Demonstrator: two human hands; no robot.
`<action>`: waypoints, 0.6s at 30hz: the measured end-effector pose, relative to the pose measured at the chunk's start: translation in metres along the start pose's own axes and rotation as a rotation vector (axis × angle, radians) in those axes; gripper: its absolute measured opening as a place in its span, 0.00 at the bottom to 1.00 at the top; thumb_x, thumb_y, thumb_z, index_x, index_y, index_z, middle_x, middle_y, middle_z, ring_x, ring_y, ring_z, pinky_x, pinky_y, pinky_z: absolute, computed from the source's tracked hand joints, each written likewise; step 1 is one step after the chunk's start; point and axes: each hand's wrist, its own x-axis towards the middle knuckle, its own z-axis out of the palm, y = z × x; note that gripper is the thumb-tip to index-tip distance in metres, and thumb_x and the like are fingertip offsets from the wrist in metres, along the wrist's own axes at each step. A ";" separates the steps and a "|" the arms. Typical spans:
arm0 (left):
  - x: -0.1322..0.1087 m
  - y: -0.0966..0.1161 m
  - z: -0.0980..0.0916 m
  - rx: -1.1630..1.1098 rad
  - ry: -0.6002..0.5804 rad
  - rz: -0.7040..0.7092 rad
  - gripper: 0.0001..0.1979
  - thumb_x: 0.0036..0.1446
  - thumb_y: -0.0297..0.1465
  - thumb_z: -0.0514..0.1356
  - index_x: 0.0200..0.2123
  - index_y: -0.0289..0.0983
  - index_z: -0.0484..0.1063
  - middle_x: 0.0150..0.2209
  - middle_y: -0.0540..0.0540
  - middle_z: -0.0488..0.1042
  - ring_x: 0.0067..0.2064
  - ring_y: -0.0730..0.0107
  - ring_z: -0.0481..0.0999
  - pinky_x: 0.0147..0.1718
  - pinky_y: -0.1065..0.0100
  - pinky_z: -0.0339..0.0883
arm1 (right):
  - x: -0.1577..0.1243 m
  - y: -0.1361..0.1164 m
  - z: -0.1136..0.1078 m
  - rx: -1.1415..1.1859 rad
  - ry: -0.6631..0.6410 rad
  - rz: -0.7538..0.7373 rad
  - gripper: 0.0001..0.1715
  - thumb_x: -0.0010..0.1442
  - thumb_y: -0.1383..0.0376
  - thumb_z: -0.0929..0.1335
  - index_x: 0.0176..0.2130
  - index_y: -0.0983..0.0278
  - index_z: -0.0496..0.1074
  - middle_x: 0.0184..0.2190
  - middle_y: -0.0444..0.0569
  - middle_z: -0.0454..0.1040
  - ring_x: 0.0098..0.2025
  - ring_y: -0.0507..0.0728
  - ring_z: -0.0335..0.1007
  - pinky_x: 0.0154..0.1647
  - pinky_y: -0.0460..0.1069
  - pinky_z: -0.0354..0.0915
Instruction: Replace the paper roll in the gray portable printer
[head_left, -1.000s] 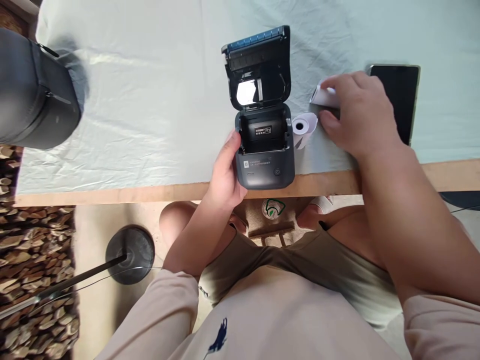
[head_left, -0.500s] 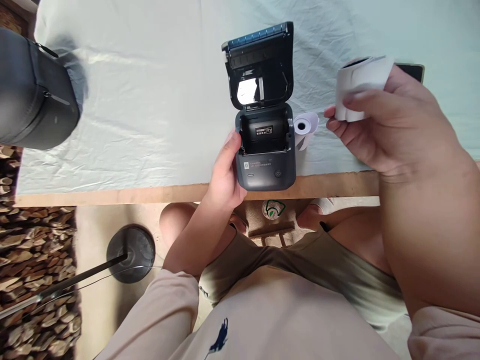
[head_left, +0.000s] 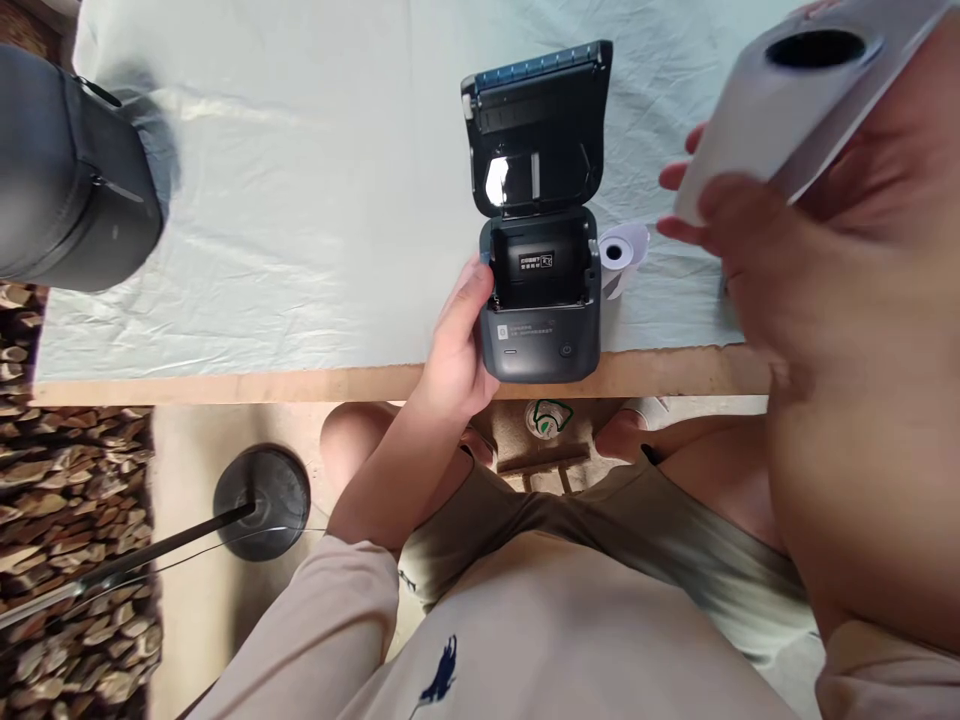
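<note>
A small dark label printer (head_left: pixel 541 320) stands at the table's near edge with its lid (head_left: pixel 537 125) swung up and its paper bay bare. My left hand (head_left: pixel 457 345) grips the printer's left side, thumb on its upper edge. My right hand (head_left: pixel 817 290), large and close to the camera, is closed on a white paper roll (head_left: pixel 780 110) with a dark hollow core, lifted high at the upper right. A second, smaller white paper roll (head_left: pixel 621 255) lies on the cloth just right of the printer.
A pale cloth (head_left: pixel 300 200) covers the wooden table (head_left: pixel 225 385). A dark round case (head_left: pixel 71 170) sits at the far left. Below the table edge are my knees, a round black stand base (head_left: pixel 262 500) with a pole, and stacked firewood (head_left: pixel 67 500) at left.
My right hand has picked the paper roll up off the cloth and raised it towards the camera, hiding the dark phone behind it. The printer has shifted slightly right in view.
</note>
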 end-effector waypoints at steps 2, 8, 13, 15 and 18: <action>0.000 0.000 0.001 -0.015 -0.026 0.010 0.11 0.82 0.41 0.64 0.52 0.43 0.84 0.59 0.40 0.91 0.78 0.40 0.82 0.72 0.49 0.84 | -0.013 -0.011 0.004 -0.241 -0.169 -0.247 0.28 0.66 0.61 0.83 0.64 0.51 0.85 0.60 0.44 0.87 0.57 0.57 0.86 0.53 0.53 0.82; -0.007 -0.005 0.001 0.065 -0.060 0.065 0.12 0.79 0.38 0.68 0.60 0.43 0.81 0.61 0.45 0.89 0.79 0.43 0.81 0.73 0.51 0.83 | -0.025 -0.020 0.020 -0.848 -0.383 -0.480 0.15 0.80 0.66 0.66 0.55 0.59 0.82 0.43 0.48 0.86 0.44 0.62 0.84 0.42 0.55 0.70; -0.011 -0.009 -0.002 0.096 -0.098 0.088 0.22 0.75 0.45 0.75 0.65 0.46 0.82 0.64 0.45 0.87 0.81 0.39 0.79 0.72 0.52 0.83 | -0.021 -0.013 0.022 -0.936 -0.400 -0.379 0.14 0.81 0.64 0.68 0.54 0.60 0.84 0.46 0.51 0.88 0.54 0.67 0.87 0.53 0.59 0.76; -0.010 -0.008 -0.001 0.052 -0.102 0.086 0.17 0.76 0.41 0.74 0.62 0.45 0.84 0.61 0.45 0.88 0.79 0.41 0.81 0.72 0.53 0.83 | -0.023 -0.008 0.023 -0.892 -0.386 -0.430 0.17 0.85 0.57 0.68 0.50 0.60 0.86 0.53 0.52 0.90 0.57 0.68 0.86 0.54 0.60 0.76; -0.007 -0.005 0.000 0.007 -0.086 0.050 0.09 0.77 0.37 0.71 0.56 0.44 0.84 0.54 0.45 0.89 0.75 0.45 0.84 0.71 0.54 0.84 | -0.030 -0.004 0.025 -0.851 -0.328 -0.482 0.24 0.88 0.53 0.67 0.44 0.59 0.86 0.50 0.52 0.89 0.55 0.65 0.84 0.56 0.61 0.73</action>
